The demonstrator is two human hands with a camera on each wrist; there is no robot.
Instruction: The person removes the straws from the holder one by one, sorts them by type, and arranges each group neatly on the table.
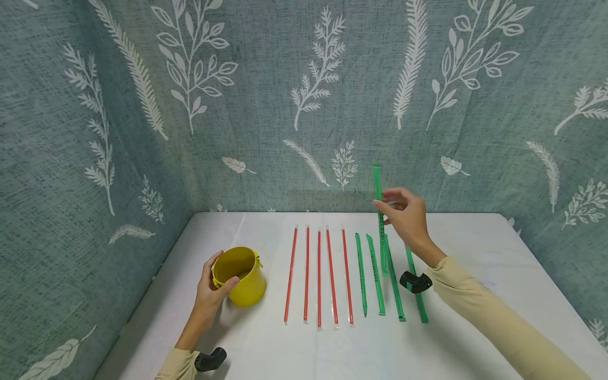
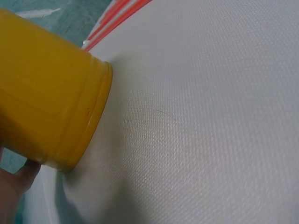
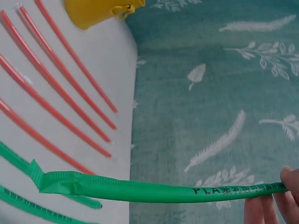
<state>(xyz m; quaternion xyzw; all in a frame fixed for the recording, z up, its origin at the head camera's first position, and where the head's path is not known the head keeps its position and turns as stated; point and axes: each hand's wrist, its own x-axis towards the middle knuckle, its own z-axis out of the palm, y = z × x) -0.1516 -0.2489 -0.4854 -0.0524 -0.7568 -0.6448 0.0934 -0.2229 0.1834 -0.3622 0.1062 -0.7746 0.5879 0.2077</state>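
Observation:
My left hand [image 1: 207, 300] grips a small yellow bucket [image 1: 250, 285] at the left of the table, thumb over the rim and fingers round its far side. In the left wrist view the lower wall of the bucket [image 2: 51, 88] shows close to the tabletop. Above the back part of the table, my right hand [image 1: 407, 220] pinches a green paper-wrapped straw [image 1: 378, 184] between thumb and fingers. The straw hangs nearly upright; in the right wrist view dark lettering with "PLA" marks the wrapper [image 3: 140, 190].
Several red straws in clear wrappers [image 1: 319, 279] lie side by side mid-table. Several more green wrapped straws [image 1: 375, 274] lie to their right, under the raised one. A patterned cloth [image 1: 266, 105] hangs behind and beside the white table [image 1: 285, 348].

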